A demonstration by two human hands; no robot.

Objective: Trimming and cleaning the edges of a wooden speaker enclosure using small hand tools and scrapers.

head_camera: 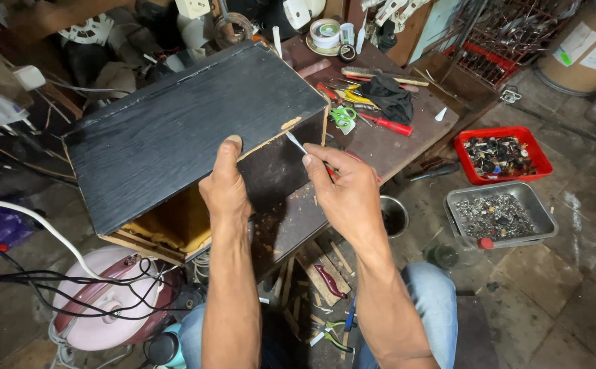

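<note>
A large black wooden box [181, 130], like a speaker cabinet, lies tilted on the brown workbench [393, 147], its open side facing me with yellowish padding inside. My left hand [226, 184] grips the box's near edge, thumb on top. My right hand [342, 188] holds a thin metal-tipped tool [296, 142], likely a screwdriver with a red handle, its tip at the box's front corner edge.
Scissors, red-handled tools and a black cloth [388, 96] lie on the bench behind. A red tray [499, 156] and a grey metal tray [497, 213] of small parts sit on the floor at right. A pink appliance [103, 304] with cables lies lower left.
</note>
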